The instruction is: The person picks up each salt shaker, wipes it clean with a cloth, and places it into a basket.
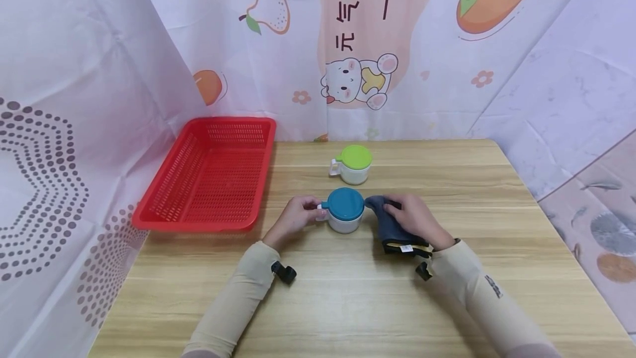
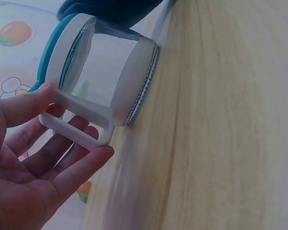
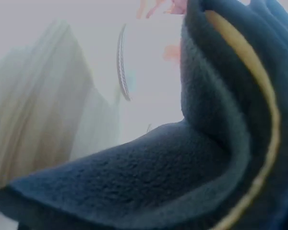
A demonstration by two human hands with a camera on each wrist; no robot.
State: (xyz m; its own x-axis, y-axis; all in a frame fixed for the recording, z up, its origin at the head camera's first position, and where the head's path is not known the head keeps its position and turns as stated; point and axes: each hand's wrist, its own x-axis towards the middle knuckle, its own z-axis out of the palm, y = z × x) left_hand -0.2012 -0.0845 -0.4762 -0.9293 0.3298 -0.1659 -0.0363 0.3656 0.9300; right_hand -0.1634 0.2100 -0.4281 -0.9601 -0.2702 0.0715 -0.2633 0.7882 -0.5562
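Our left hand [image 1: 297, 215] pinches the handle [image 2: 73, 132] of the blue-lidded jar [image 1: 345, 222] mid-frame; our right hand [image 1: 413, 215] grips dark cloth [image 1: 390, 230], and pushing too hard might tip the jar.

one wood-grain counter [image 1: 323, 303] carries two round lidded jars: one clear jar with a teal-blue lid and white handle [image 1: 345, 210], and one jar with a lime-green lid and white handle [image 1: 354, 163]. that makes two lids and two handles, one of each per jar. there is one red rectangular plastic basket with slotted walls [image 1: 206, 226], and one dark blue-grey cloth with a yellow edge [image 1: 391, 226]. two bare hands show, one left hand [image 1: 298, 215] and one right hand [image 1: 412, 214], with two beige sleeves [image 1: 229, 294]. the white printed fabric backdrop [image 1: 278, 65] shows five dark written characters [image 1: 347, 11] and one white cartoon animal [image 1: 355, 79].
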